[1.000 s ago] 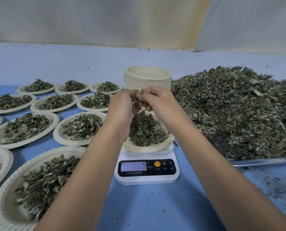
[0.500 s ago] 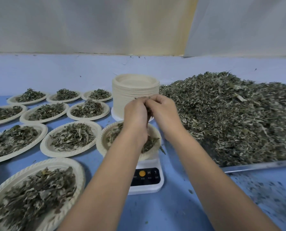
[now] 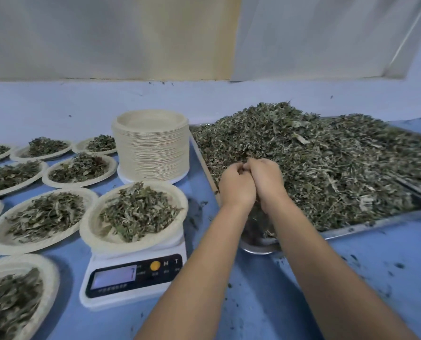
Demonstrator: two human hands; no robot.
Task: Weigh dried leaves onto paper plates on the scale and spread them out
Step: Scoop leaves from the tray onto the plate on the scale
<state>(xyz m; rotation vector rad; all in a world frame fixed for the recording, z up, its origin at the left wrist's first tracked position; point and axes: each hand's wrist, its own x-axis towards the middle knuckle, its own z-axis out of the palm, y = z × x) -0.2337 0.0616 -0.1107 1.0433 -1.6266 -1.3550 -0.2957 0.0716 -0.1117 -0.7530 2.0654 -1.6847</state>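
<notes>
A white digital scale [image 3: 133, 276] stands at the lower centre with a paper plate [image 3: 94, 231] on it. Dried leaves [image 3: 138, 212] lie heaped in that plate. To the right, a large pile of dried leaves [image 3: 327, 168] fills a metal tray [image 3: 376, 224]. My left hand [image 3: 236, 187] and my right hand [image 3: 268, 180] are pressed together over the near left part of the pile, fingers curled. A few leaf bits show between the fingertips; how much they hold is hidden.
A tall stack of empty paper plates [image 3: 153, 148] stands behind the scale. Several filled plates [image 3: 45, 217] cover the blue table to the left. Leaf crumbs [image 3: 376, 266] dot the table at the right. A wall runs behind.
Both hands have moved right, from above the plate on the scale to the leaf pile in the tray. The view has shifted right with them.
</notes>
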